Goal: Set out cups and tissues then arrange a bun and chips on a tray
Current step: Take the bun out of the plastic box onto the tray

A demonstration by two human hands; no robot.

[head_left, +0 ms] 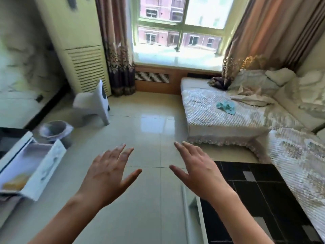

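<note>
My left hand (110, 173) and my right hand (197, 169) are held out in front of me above the tiled floor, palms down and fingers spread, holding nothing. An open white drawer (44, 171) sticks out at the left edge; a yellow packet (16, 182) lies inside it, too blurred to name. No cups, tissues, bun, chips or tray show in this view.
A black glass coffee table (255, 199) with a white edge stands at the lower right. A sofa with quilted covers (228, 113) runs along the right. A grey bin (56, 131), a white stool (95, 103) and a tall air conditioner (77, 41) stand at the left.
</note>
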